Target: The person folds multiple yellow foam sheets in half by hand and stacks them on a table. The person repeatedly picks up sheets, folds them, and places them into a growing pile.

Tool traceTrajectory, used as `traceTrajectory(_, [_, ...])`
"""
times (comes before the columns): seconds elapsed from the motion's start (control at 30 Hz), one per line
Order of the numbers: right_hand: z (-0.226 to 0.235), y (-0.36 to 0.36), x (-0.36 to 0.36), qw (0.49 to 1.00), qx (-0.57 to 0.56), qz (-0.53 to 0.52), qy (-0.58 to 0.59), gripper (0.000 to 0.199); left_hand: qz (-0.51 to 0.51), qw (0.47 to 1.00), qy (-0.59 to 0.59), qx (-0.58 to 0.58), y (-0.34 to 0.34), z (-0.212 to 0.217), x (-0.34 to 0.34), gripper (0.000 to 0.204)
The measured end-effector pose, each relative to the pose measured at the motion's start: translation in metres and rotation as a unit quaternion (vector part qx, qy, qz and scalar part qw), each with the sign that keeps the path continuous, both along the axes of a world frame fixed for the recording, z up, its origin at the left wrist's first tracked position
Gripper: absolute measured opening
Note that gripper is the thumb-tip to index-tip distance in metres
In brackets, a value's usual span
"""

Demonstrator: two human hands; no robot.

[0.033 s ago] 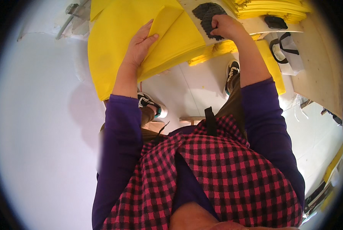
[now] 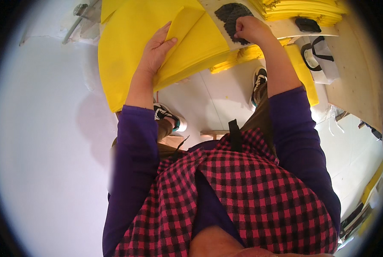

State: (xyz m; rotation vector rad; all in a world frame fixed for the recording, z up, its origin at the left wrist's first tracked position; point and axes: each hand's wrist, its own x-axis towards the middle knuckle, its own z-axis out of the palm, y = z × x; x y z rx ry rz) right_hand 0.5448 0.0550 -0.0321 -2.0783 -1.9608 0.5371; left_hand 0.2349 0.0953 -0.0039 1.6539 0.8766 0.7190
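Steady the folded yellow fabric (image 2: 131,51) your left hand (image 2: 156,49) pinches; your curled right hand's (image 2: 251,30) grip over ragged black strips (image 2: 231,17), upper right, is unclear.

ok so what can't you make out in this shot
All in the head view:
Right hand: its own curl hides some fingertips, so any grip on the black pile is unclear.
Yellow fabric sheet: far end cut off by the top edge.
Folded yellow stack: far side also cut off there.
Items at right: small, darkened by the lens rim.
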Motion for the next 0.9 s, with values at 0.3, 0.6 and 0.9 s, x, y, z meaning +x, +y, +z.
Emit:
traceTrajectory(0.3, [0.017, -0.008, -0.011, 0.943, 0.119, 0.071, 0.302, 0.016, -0.005, 1.000, 0.014, -0.001, 0.000, 0.003, -0.001, 0.047])
traceTrajectory(0.6, [0.040, -0.015, -0.039, 0.945, 0.022, 0.134, 0.299, 0.017, -0.006, 1.000, 0.017, 0.014, 0.004, -0.004, -0.003, 0.049])
traceTrajectory(0.9, [0.044, -0.014, -0.042, 0.934, 0.100, 0.168, 0.299, 0.010, -0.012, 0.998, 0.028, 0.051, 0.005, -0.006, -0.003, 0.048])
